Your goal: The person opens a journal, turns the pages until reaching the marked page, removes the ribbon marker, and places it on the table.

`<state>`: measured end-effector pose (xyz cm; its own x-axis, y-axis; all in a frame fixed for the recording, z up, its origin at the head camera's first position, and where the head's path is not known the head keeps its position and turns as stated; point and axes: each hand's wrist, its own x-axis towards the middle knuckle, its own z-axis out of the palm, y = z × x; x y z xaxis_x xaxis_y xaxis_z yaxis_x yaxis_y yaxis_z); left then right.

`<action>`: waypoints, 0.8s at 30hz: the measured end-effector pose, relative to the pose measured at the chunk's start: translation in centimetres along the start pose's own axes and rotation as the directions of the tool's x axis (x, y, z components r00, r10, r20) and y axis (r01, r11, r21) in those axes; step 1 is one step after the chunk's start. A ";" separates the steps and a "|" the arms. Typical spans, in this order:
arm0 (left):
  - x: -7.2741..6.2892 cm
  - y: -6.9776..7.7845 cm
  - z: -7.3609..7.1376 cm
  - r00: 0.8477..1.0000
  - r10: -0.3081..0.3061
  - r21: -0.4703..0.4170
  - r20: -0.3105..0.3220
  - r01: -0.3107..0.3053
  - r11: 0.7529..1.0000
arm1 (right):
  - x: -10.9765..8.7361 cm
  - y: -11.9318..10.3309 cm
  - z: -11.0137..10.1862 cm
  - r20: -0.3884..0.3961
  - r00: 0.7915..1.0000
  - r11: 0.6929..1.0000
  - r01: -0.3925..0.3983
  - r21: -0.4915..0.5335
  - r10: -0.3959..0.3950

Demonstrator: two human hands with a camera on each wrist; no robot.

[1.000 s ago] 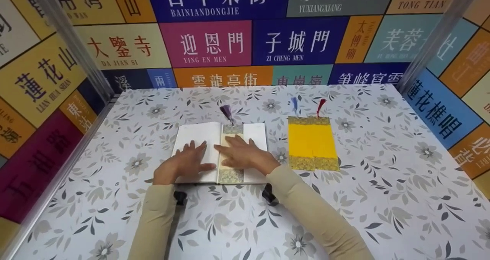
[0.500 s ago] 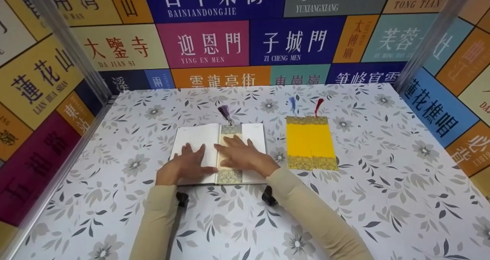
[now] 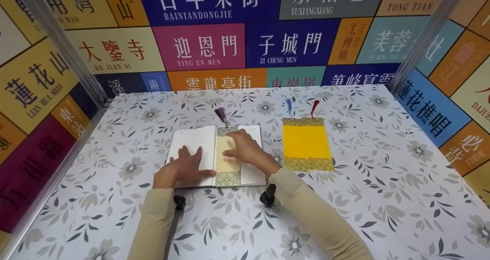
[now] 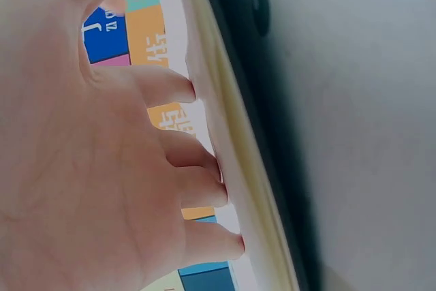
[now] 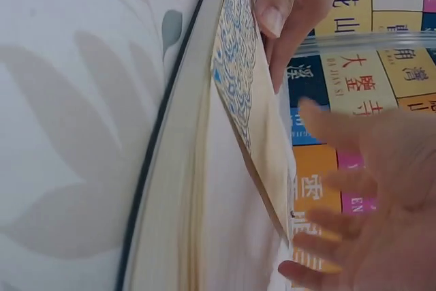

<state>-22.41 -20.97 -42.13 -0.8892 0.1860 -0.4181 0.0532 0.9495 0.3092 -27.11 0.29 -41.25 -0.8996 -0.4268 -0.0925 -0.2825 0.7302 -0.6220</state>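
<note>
An open book (image 3: 199,137) lies on the table, a cream bookmark (image 3: 226,165) with patterned ends along its right page by the spine. Its purple tassel (image 3: 221,115) sticks out past the top edge. My left hand (image 3: 180,171) rests on the left page, fingers spread; the left wrist view shows the fingertips (image 4: 235,244) at the paper. Over the bookmark is my right hand (image 3: 247,149), its fingers loosely bent and holding nothing. In the right wrist view a gap shows between this hand (image 5: 381,195) and the bookmark (image 5: 237,66).
To the right of the book, two yellow bookmarks (image 3: 304,141) lie side by side, one with a blue tassel (image 3: 289,105), the other with a red tassel (image 3: 315,108). A floral cloth (image 3: 383,198) covers the table. Colourful sign panels (image 3: 199,47) stand behind it.
My right hand has lifted off the bookmark and its fingers have drawn in, uncovering more of the cream middle. My left hand stays on the left page. The head view has shifted slightly.
</note>
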 end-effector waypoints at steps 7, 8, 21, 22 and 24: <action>0.1 0.1 0.1 0.999 -0.014 -0.022 0.031 0.015 1.000 | -1.3 0.1 0.2 -0.026 0.976 0.974 -0.218 -0.068 0.217; 0.2 0.1 0.1 0.999 -0.013 -0.021 0.031 0.014 1.000 | -1.4 0.1 0.3 -0.015 0.976 0.972 -0.218 -0.093 0.218; 0.0 0.1 0.1 1.000 -0.008 -0.040 0.027 0.010 0.999 | -1.5 0.2 -0.8 0.100 0.965 0.962 -0.223 -0.160 0.241; 0.0 0.1 0.1 1.000 -0.010 -0.041 0.027 0.011 0.999 | -1.5 0.4 -0.9 0.106 0.966 0.964 -0.219 -0.148 0.235; 0.0 0.1 0.1 0.999 -0.017 -0.043 0.028 0.018 0.999 | -1.4 0.8 -1.1 0.120 0.967 0.971 -0.214 -0.107 0.226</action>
<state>-22.33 -20.80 -42.21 -0.8768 0.1771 -0.4471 0.0177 0.9410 0.3380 -26.41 2.08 -40.75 -0.8935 -0.3116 -0.3233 -0.1175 0.8572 -0.5014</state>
